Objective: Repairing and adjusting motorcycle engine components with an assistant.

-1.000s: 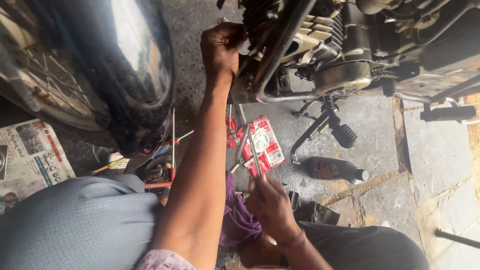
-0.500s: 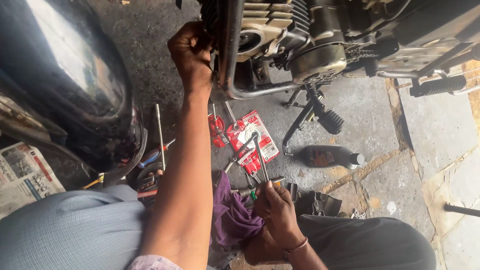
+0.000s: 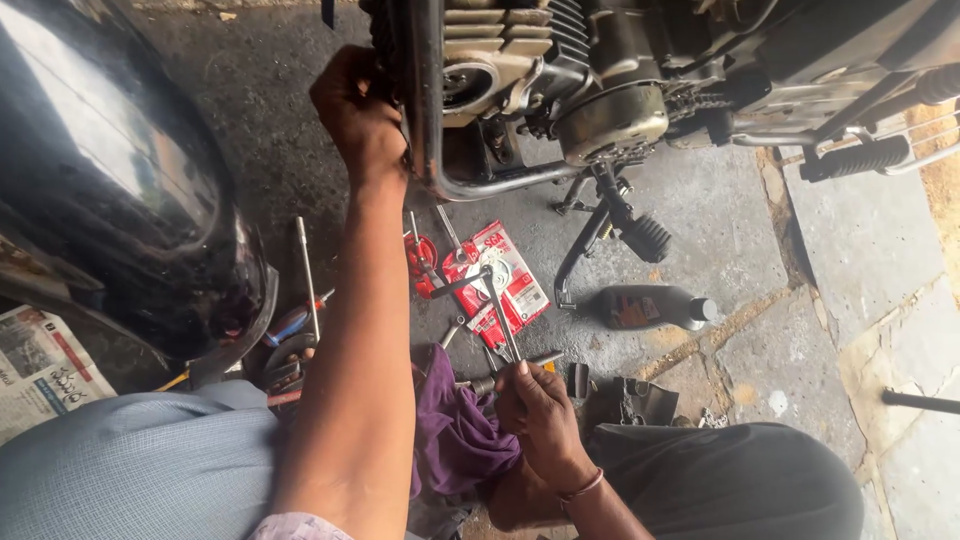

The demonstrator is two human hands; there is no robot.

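My left hand (image 3: pixel 355 115) is raised to the front of a motorcycle engine (image 3: pixel 520 60), with its fingers closed against the rusty frame tube (image 3: pixel 425 120); what it grips there is hidden. Lower down, my right hand (image 3: pixel 540 410) is wrapped around the bottom of a long metal T-handle wrench (image 3: pixel 497 305). The wrench stands tilted up over a red packet (image 3: pixel 520 285) on the concrete. A purple cloth (image 3: pixel 450 420) lies just left of my right hand, between my knees.
A dark oil bottle (image 3: pixel 650 307) lies on its side to the right. A black mudguard (image 3: pixel 110 170) fills the left, with a newspaper (image 3: pixel 40 365) below it. Loose tools and a long rod (image 3: pixel 308 275) lie by it. A black foot lever (image 3: pixel 640 235) hangs under the engine.
My right hand went from hovering open over the cloth to gripping the T-handle wrench. My left hand stayed at the frame tube. The view shifted to the right.
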